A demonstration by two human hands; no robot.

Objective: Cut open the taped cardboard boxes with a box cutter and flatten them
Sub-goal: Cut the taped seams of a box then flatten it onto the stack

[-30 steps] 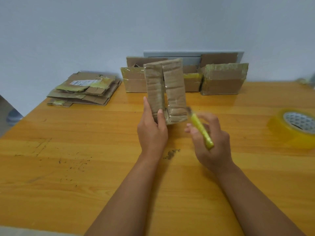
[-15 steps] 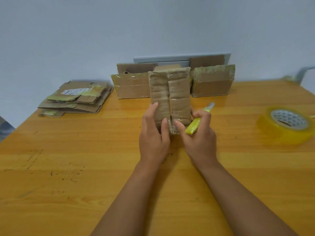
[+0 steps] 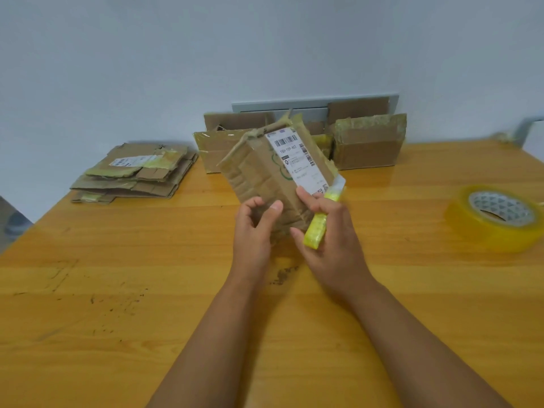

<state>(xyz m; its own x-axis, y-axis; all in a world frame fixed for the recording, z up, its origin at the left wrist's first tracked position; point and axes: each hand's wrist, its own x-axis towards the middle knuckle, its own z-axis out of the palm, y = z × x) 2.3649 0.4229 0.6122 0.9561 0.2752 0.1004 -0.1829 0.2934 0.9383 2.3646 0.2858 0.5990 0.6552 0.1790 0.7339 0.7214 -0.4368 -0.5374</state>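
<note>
The task was judged to be partly done. A stack of flattened cardboard (image 3: 134,173) was seen at the left of the frame, against the wall, and this was taken as work already finished. Two taped boxes were still standing at the back of the table (image 3: 117,290), one left of centre (image 3: 210,154) and one right of centre (image 3: 369,142), with more cardboard propped behind them; these were judged to be left to cut. The box in hand (image 3: 273,175) was held above the table at the centre of the frame, tilted with its top end leaning toward the upper left. Its far end flaps appeared to be sprung partly open, so one seam was judged already cut, while the near end was hidden by the hands and could not be assessed. A white shipping label (image 3: 300,160) with barcodes was carried on the face turned toward the right, and creased brown cardboard with glossy tape was shown on the other faces. The lower end of the box was gripped by the left hand (image 3: 254,228), its thumb and fingers curled round the corner. The yellow box cutter (image 3: 319,223) was held in the curled fingers of the right hand (image 3: 332,242), whose forefinger was pressed on the label edge; its pale tip was seen just beside the box. A roll of yellow tape (image 3: 497,217) lay at the right edge.
</note>
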